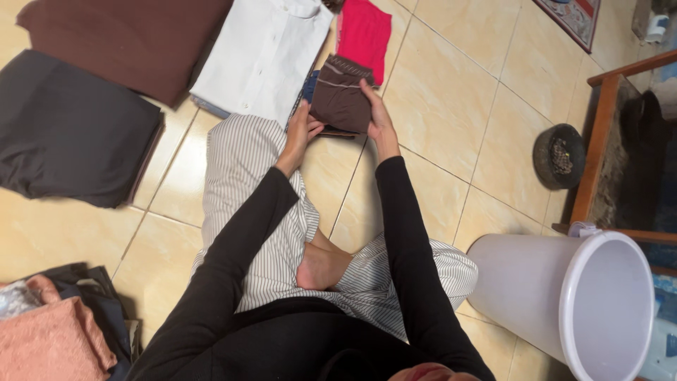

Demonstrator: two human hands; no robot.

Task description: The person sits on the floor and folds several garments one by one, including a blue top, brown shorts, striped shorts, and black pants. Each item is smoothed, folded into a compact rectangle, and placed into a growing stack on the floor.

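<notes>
Both hands grip one folded brown garment (341, 95) with a pale striped band, the left hand (302, 130) on its near-left edge, the right hand (379, 116) along its right side. It sits on a small pile whose lower pieces are mostly hidden. Just beyond lies a red cloth (364, 32); left, a white shirt (262, 56). Right of the hands, tile floor (451, 106) lies bare.

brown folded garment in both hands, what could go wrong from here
The brown folded garment is held between the left hand and right hand over a small stack; set down off-centre, it could slide off or topple it. It may also come unfolded if one hand lets go early. The red cloth and white shirt lie close by, so a sideways nudge might rumple them.
</notes>
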